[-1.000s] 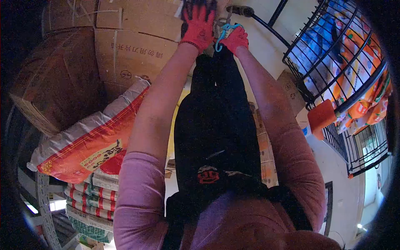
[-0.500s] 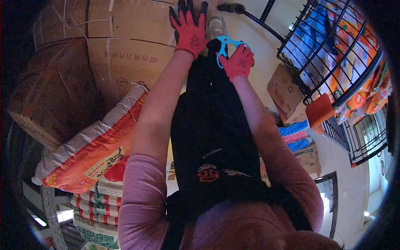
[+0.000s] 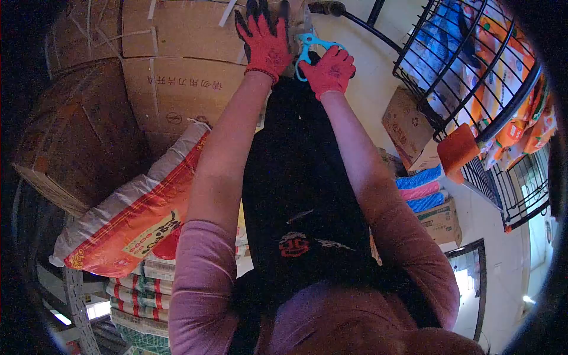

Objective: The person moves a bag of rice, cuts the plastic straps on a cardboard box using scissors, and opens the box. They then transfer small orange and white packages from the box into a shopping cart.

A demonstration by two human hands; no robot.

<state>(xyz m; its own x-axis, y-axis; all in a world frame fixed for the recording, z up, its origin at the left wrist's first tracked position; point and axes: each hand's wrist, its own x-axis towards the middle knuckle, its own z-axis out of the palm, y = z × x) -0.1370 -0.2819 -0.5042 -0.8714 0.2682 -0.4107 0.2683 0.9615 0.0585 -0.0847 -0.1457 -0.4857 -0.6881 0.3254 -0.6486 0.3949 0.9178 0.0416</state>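
My left hand (image 3: 266, 52), in a red glove with black fingertips, lies with fingers spread on the large cardboard box (image 3: 189, 36) at the top of the head view. A pair of scissors (image 3: 308, 39) with light-blue handles is in my right hand (image 3: 331, 72), which wears a matching red glove. The fingers wrap around one handle loop. Pointing away from me, the blades are by the box's right edge, close to my left fingertips; their tips are hard to make out.
Another cardboard box (image 3: 80, 133) stands at left, near a red and white sack (image 3: 139, 219). Stacked packs (image 3: 139, 299) sit below it. To the right are a black wire basket (image 3: 467, 65) of colourful packages, a small carton (image 3: 408, 127) and blue and pink rolls (image 3: 421, 189).
My right hand has moved up and to the left with the scissors, closer to the box edge. My left hand has shifted slightly left, still spread on the box.
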